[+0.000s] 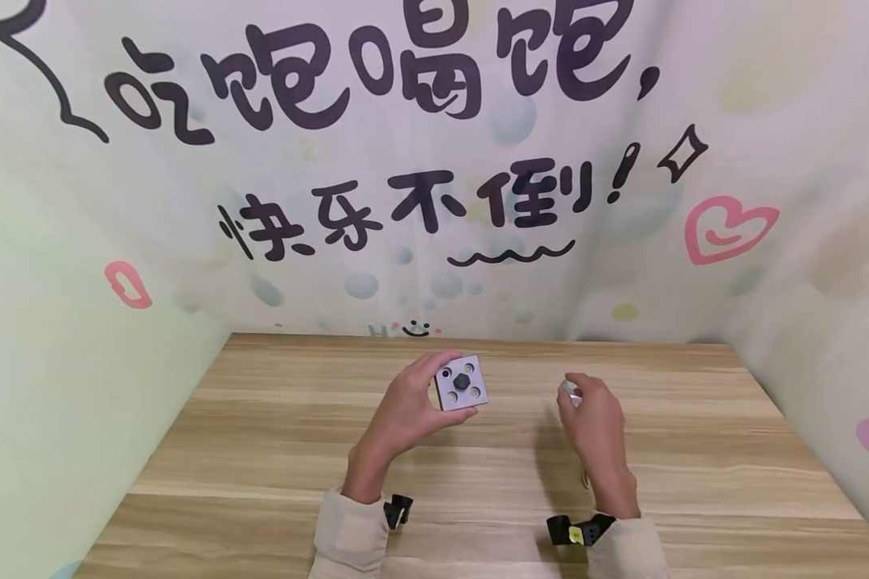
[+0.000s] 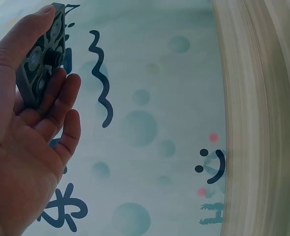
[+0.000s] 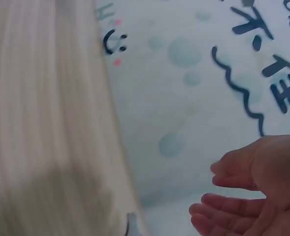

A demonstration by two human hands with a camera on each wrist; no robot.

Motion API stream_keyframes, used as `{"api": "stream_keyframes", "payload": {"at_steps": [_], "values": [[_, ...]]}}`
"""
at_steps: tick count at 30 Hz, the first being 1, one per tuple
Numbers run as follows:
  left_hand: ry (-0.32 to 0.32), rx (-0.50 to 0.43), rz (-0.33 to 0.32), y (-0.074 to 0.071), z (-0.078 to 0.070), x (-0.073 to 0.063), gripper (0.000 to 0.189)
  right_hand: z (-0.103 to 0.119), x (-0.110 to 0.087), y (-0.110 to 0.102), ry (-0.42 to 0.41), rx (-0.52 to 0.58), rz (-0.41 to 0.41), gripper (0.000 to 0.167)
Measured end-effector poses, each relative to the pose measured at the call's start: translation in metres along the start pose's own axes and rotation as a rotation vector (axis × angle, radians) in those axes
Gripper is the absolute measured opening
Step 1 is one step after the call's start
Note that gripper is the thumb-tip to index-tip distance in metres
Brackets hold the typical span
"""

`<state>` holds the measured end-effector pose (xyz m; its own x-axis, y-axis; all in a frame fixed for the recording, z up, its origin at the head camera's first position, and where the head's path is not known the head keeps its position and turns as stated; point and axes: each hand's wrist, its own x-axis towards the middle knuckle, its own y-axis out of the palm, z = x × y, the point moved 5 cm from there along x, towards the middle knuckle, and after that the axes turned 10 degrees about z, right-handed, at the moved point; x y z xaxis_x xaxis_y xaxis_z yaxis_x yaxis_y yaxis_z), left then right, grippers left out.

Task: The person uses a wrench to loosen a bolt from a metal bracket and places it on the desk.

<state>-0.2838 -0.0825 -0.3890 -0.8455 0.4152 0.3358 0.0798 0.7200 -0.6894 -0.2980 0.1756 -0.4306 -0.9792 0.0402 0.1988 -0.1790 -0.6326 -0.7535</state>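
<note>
My left hand (image 1: 413,406) grips a square metal plate (image 1: 481,386) by opposite edges, thumb on the near edge and fingers on the far one. The plate has several round holes near its corners and a dark hexagonal knob (image 1: 462,382) in the middle. It is lifted and tilted in the left wrist view, where the knob shows as a short dark cylinder. Off to the right, my right hand (image 1: 597,418) is over the table with thumb and fingers apart. A small shiny object (image 1: 568,392) overlaps its fingertips in the head view; the right wrist view shows nothing between the fingers (image 3: 233,204).
The wood-grain table (image 1: 261,450) reaches back to a white printed wall cloth (image 1: 333,305), with pale walls at both sides. A small thin ring-like thing (image 1: 585,480) lies partly behind my right wrist. At the right wrist view's bottom edge stands a slim metallic object (image 3: 132,226).
</note>
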Motion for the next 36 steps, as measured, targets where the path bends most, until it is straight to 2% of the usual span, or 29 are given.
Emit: {"api": "stream_keyframes", "payload": {"at_steps": [4, 7, 12, 16, 25, 36], "values": [[0.003, 0.003, 0.003, 0.002, -0.001, 0.001, 0.071, 0.021, -0.002, -0.005, -0.064, 0.127, -0.033, 0.030], [0.002, 0.004, 0.007, 0.003, -0.001, 0.002, 0.071, 0.038, -0.004, -0.007, -0.142, 0.222, -0.043, 0.029], [-0.001, -0.002, 0.021, 0.005, -0.001, 0.003, 0.071, 0.067, -0.010, -0.006, -0.277, 0.366, -0.027, 0.028], [0.017, 0.001, 0.025, 0.006, -0.003, 0.003, 0.070, 0.085, -0.017, -0.002, -0.352, 0.446, 0.010, 0.031], [0.096, 0.038, 0.017, 0.008, -0.009, 0.003, 0.068, 0.102, -0.025, 0.014, -0.356, 0.424, 0.102, 0.044], [0.103, 0.019, 0.037, 0.008, -0.012, 0.003, 0.069, 0.108, -0.029, 0.021, -0.374, 0.408, 0.078, 0.044]]}}
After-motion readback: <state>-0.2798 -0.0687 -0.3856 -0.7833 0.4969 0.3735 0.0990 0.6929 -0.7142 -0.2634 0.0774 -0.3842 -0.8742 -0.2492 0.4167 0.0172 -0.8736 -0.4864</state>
